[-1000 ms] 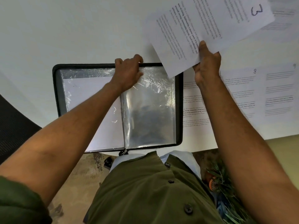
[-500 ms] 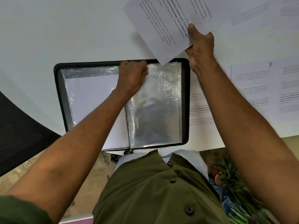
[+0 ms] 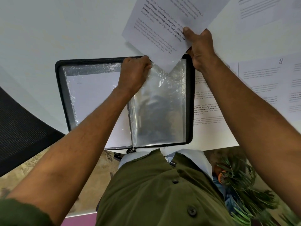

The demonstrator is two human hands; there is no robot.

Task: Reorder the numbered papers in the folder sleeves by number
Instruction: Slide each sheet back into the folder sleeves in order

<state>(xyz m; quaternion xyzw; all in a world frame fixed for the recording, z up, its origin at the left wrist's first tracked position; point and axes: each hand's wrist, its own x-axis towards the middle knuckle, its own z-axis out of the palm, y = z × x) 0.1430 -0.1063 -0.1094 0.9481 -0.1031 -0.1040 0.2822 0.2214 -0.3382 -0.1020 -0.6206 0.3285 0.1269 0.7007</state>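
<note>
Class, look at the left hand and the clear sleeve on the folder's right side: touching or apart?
Touching. The head view shows the left hand with its fingers curled over the top edge of the clear sleeve, pinching it.

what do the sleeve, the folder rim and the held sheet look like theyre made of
Sleeve: thin clear plastic, glossy; it crinkles and throws bright glare. Folder rim: black, matte, likely fabric or soft plastic; the ridged line along its top edge may be a zipper. Sheet pinched in the right hand: plain white printer paper, matte, with printed text, bending slightly.
</note>
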